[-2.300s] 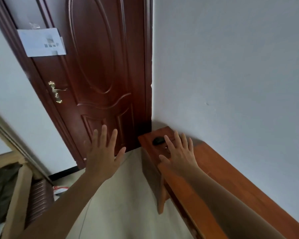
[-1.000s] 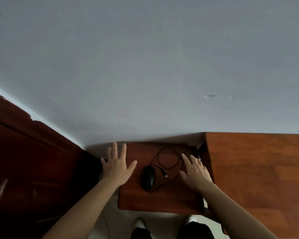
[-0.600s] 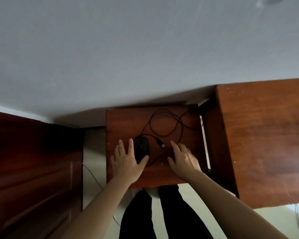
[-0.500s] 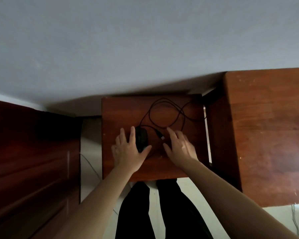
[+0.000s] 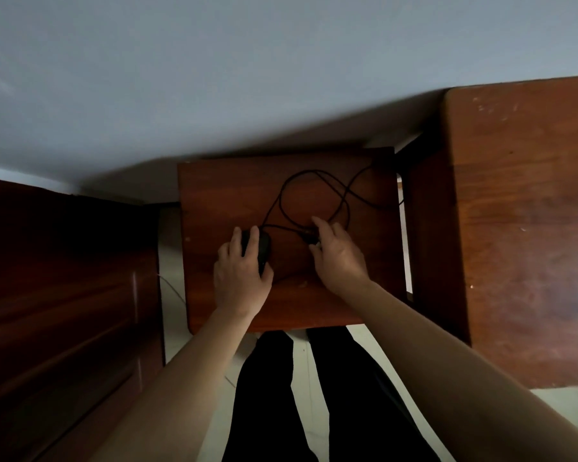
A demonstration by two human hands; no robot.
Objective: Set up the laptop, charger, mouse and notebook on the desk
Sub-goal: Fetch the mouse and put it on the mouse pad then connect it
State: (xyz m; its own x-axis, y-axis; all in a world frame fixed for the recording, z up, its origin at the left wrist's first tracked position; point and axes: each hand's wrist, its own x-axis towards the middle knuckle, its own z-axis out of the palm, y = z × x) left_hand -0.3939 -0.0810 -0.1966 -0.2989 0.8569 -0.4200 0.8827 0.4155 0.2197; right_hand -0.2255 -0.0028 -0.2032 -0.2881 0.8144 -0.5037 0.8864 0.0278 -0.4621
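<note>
Head view: the mouse (image 5: pixel 265 251) is clasped on the bench (image 5: pixel 214 195) by the left grip (image 5: pixel 241 278); its cable plug (image 5: pixel 309 240) is pinched by the right grip (image 5: pixel 339 258).

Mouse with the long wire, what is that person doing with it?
A person's left hand grips the black mouse on a small wooden table. Their right hand looks to be pinching the plug of its cable, which lies looped on the table. The bigger desk stands to the right.
</note>
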